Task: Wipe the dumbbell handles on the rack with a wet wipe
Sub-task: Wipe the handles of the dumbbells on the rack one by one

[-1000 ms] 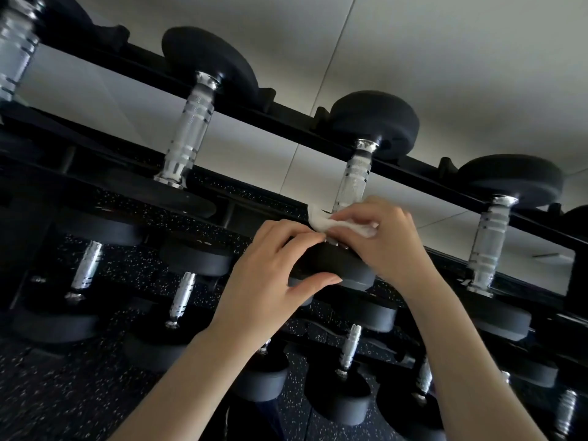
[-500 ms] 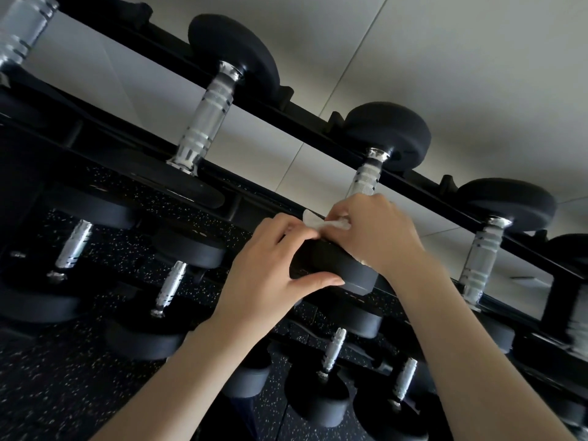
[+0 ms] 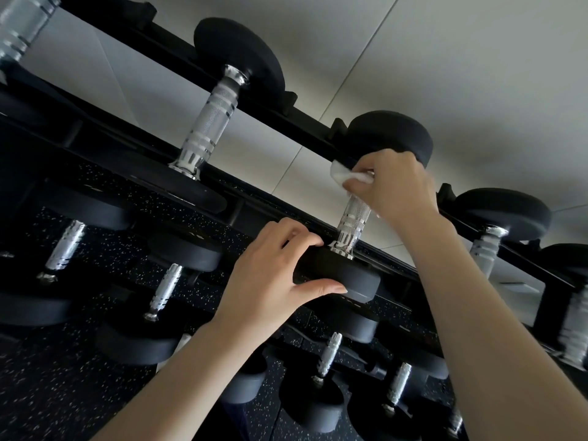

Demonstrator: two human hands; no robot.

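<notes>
Left hand [image 3: 265,275] gripped near head [image 3: 343,278] of dumbbell on rack's [image 3: 286,120] top tier, thumb under, fingers curled over its upper edge. Beyond it, knurled handle [image 3: 353,218] rose toward far head [image 3: 393,133]. Right hand [image 3: 394,186] clamped around handle's upper end, white wet wipe [image 3: 343,176] bunched beneath fingers, touching metal. Neighbouring dumbbells sat on either side along same tier.
</notes>
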